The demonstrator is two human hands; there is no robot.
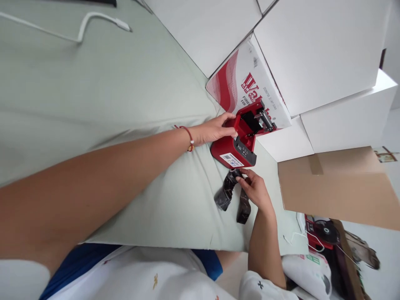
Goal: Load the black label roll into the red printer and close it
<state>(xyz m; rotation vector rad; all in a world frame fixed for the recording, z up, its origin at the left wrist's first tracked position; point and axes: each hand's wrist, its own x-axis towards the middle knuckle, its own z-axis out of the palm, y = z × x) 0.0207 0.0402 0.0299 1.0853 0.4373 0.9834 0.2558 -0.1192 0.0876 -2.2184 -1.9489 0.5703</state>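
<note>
A red and black label printer (227, 146) stands on the cloth-covered table with its lid raised and its inner compartment showing. My left hand (215, 129) grips the printer's upper red edge, thumb on the near side and fingers over the far side. Below the printer, my right hand (253, 187) pinches a small roll of dark glossy strip (225, 194) between thumb and fingers. This strip has pale vein-like marks, and its lengths hang down in two curled pieces. A white label with a square code is stuck on the printer's side.
White boxes (318, 54) form a wall behind the printer, one with red lettering (231, 79). A brown carton (337, 187) stands at the right. A white cable (100, 15) lies on the pale green cloth (93, 91) at upper left. Another red device (321, 231) sits at lower right.
</note>
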